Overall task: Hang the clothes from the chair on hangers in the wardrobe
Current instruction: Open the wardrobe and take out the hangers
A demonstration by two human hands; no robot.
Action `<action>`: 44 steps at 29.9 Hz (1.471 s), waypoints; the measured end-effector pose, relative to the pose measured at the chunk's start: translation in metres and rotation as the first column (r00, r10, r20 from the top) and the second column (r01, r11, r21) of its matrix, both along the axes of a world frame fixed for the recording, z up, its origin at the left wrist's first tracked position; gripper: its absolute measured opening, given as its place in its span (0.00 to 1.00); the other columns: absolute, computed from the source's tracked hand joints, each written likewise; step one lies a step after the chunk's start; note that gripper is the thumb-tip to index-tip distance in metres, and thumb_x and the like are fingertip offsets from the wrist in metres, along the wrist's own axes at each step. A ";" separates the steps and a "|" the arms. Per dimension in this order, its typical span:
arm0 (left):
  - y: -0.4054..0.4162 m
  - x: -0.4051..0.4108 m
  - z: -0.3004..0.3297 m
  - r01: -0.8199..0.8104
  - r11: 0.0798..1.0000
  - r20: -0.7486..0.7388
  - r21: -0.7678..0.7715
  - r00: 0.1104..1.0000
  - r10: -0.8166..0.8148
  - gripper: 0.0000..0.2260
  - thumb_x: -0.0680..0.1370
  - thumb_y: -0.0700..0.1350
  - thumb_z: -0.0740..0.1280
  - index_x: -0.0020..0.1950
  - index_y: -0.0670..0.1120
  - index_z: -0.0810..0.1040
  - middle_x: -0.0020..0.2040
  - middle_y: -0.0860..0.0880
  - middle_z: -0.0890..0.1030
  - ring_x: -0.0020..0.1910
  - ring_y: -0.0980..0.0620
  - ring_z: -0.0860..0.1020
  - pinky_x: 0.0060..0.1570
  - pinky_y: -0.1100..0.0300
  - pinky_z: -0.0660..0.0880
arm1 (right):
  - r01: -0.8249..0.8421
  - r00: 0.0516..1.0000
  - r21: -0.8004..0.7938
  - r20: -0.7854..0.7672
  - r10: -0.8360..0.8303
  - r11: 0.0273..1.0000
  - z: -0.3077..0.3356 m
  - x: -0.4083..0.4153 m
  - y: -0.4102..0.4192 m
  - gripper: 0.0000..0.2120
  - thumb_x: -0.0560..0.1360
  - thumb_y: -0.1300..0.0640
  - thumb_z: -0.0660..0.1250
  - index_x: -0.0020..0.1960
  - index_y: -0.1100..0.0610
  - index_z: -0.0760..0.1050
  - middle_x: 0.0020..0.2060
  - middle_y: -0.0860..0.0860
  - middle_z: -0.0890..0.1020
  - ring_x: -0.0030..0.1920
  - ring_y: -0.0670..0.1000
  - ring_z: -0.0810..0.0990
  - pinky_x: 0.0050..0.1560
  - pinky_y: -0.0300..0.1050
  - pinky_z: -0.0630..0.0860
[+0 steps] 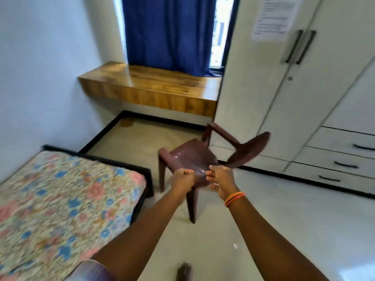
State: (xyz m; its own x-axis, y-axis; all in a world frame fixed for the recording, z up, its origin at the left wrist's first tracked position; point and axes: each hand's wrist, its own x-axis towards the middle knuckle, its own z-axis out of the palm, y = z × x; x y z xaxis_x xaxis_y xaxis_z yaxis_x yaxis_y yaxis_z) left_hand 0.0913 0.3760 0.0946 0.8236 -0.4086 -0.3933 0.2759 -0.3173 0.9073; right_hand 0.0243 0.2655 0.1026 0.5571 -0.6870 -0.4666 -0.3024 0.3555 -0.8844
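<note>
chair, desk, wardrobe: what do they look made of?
Chair: likely moulded plastic, glossy brown; highlights on the seat, one-piece legs and arms.
Desk: wood or wood-look laminate, glossy; visible grain, window glare on top.
Wardrobe: probably white laminated board, smooth and flat; dark bar handles look like metal, can't confirm.

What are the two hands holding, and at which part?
Both the left hand and the right hand grip the brown plastic chair at the near edge of its seat.
</note>
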 end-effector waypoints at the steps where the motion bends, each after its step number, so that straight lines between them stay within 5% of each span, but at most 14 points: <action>1: -0.033 0.000 0.002 0.044 0.999 0.012 -0.010 0.999 -0.044 0.09 0.75 0.38 0.66 0.36 0.46 0.78 0.34 0.45 0.79 0.34 0.48 0.76 0.33 0.59 0.71 | 0.055 0.998 0.007 0.010 -0.055 0.998 0.000 -0.007 -0.031 0.05 0.79 0.59 0.65 0.44 0.56 0.76 0.33 0.51 0.79 0.30 0.47 0.74 0.34 0.41 0.64; 5: -0.161 0.008 0.002 0.185 0.983 0.060 -0.019 0.981 -0.184 0.05 0.75 0.38 0.66 0.42 0.40 0.81 0.34 0.43 0.78 0.32 0.48 0.75 0.28 0.62 0.71 | 0.202 0.979 -0.024 0.008 -0.202 0.979 0.005 -0.016 -0.145 0.06 0.78 0.60 0.65 0.43 0.58 0.77 0.33 0.52 0.79 0.32 0.49 0.75 0.36 0.42 0.66; 7: -0.226 0.015 -0.002 0.246 0.969 0.160 0.023 0.956 -0.247 0.05 0.74 0.43 0.69 0.46 0.42 0.80 0.38 0.46 0.81 0.37 0.48 0.78 0.38 0.56 0.76 | 0.278 0.961 -0.060 0.012 -0.278 0.959 0.004 -0.013 -0.203 0.06 0.77 0.60 0.66 0.42 0.59 0.77 0.32 0.53 0.78 0.31 0.50 0.75 0.35 0.42 0.68; 11: -0.317 0.027 -0.021 0.467 0.835 0.223 0.292 0.816 -0.534 0.20 0.71 0.56 0.73 0.56 0.45 0.76 0.46 0.51 0.79 0.49 0.49 0.79 0.48 0.57 0.75 | 0.314 0.940 -0.155 -0.089 -0.330 0.937 -0.013 0.000 -0.307 0.06 0.74 0.60 0.68 0.44 0.63 0.80 0.36 0.57 0.78 0.39 0.56 0.77 0.38 0.48 0.75; 14: -0.353 0.039 -0.052 0.387 0.741 0.192 0.548 0.804 -0.562 0.35 0.65 0.70 0.68 0.62 0.47 0.74 0.59 0.49 0.79 0.59 0.43 0.77 0.60 0.48 0.74 | 0.253 0.945 -0.114 -0.182 -0.270 0.961 -0.033 0.012 -0.364 0.12 0.74 0.57 0.71 0.52 0.65 0.78 0.44 0.57 0.77 0.43 0.55 0.75 0.41 0.51 0.78; 18: -0.344 0.063 -0.081 0.194 0.619 0.076 0.761 0.921 -0.382 0.32 0.73 0.66 0.66 0.69 0.47 0.70 0.68 0.43 0.71 0.68 0.39 0.70 0.65 0.45 0.66 | 0.143 0.950 -0.040 -0.274 -0.149 0.989 -0.062 0.045 -0.422 0.21 0.74 0.52 0.73 0.60 0.56 0.67 0.56 0.56 0.75 0.53 0.58 0.76 0.41 0.54 0.79; 22: -0.306 0.114 -0.185 0.269 0.509 -0.193 0.817 0.961 -0.197 0.33 0.61 0.68 0.64 0.62 0.53 0.77 0.65 0.46 0.77 0.63 0.39 0.76 0.63 0.39 0.71 | 0.126 0.920 -0.133 -0.355 -0.166 0.983 -0.080 0.081 -0.441 0.25 0.71 0.57 0.70 0.66 0.61 0.69 0.62 0.61 0.78 0.61 0.64 0.78 0.60 0.59 0.77; 26: -0.287 0.089 -0.140 0.066 0.725 -0.299 0.686 0.934 0.198 0.24 0.69 0.50 0.78 0.59 0.39 0.78 0.59 0.42 0.80 0.52 0.45 0.78 0.52 0.52 0.77 | 0.133 0.900 -0.151 -0.395 -0.183 0.980 -0.087 0.094 -0.444 0.21 0.79 0.64 0.62 0.71 0.64 0.63 0.66 0.64 0.74 0.65 0.65 0.75 0.63 0.52 0.72; 29: -0.283 0.087 -0.124 -0.184 0.832 -0.501 0.523 0.724 0.475 0.09 0.77 0.38 0.70 0.55 0.36 0.76 0.48 0.40 0.79 0.43 0.43 0.78 0.41 0.51 0.77 | 0.143 0.900 -0.091 -0.402 -0.168 0.986 -0.082 0.111 -0.444 0.22 0.81 0.64 0.59 0.73 0.63 0.60 0.67 0.63 0.73 0.65 0.63 0.75 0.59 0.51 0.73; 32: -0.272 0.110 -0.125 -0.371 0.776 -0.419 0.509 0.681 0.601 0.09 0.77 0.34 0.69 0.56 0.35 0.76 0.52 0.39 0.78 0.52 0.42 0.78 0.56 0.49 0.76 | 0.114 0.914 -0.026 -0.388 -0.115 0.993 -0.088 0.133 -0.431 0.22 0.81 0.64 0.59 0.73 0.61 0.59 0.66 0.61 0.74 0.64 0.62 0.76 0.52 0.47 0.73; 36: -0.215 0.164 -0.168 -0.584 0.688 -0.309 0.430 0.622 0.720 0.10 0.74 0.35 0.70 0.55 0.34 0.78 0.45 0.42 0.78 0.44 0.44 0.77 0.45 0.52 0.74 | 0.059 0.953 0.129 -0.303 -0.017 0.990 -0.104 0.157 -0.401 0.13 0.83 0.58 0.55 0.67 0.54 0.62 0.50 0.51 0.79 0.57 0.56 0.75 0.67 0.55 0.72; 38: -0.197 0.178 -0.155 -0.630 0.661 -0.295 0.407 0.595 0.748 0.06 0.74 0.37 0.70 0.50 0.38 0.78 0.48 0.43 0.77 0.48 0.46 0.76 0.49 0.52 0.74 | 0.007 0.971 0.301 -0.230 0.065 0.954 -0.111 0.173 -0.387 0.09 0.83 0.53 0.53 0.62 0.47 0.65 0.58 0.49 0.77 0.60 0.56 0.74 0.70 0.60 0.69; 40: -0.197 0.182 -0.119 -0.704 0.583 -0.236 0.406 0.535 0.811 0.04 0.74 0.36 0.70 0.42 0.39 0.75 0.48 0.42 0.76 0.48 0.46 0.75 0.50 0.51 0.74 | -0.062 0.964 0.441 -0.207 0.168 0.896 -0.133 0.192 -0.378 0.20 0.82 0.52 0.54 0.73 0.48 0.59 0.71 0.51 0.69 0.68 0.65 0.71 0.65 0.73 0.68; 44: -0.197 0.206 -0.102 -0.707 0.489 0.068 0.511 0.601 0.797 0.11 0.73 0.39 0.71 0.50 0.33 0.78 0.48 0.37 0.81 0.45 0.41 0.80 0.43 0.53 0.75 | -0.263 0.904 0.499 -0.171 0.392 0.826 -0.110 0.206 -0.350 0.20 0.84 0.59 0.53 0.74 0.56 0.56 0.65 0.60 0.75 0.58 0.68 0.79 0.55 0.74 0.74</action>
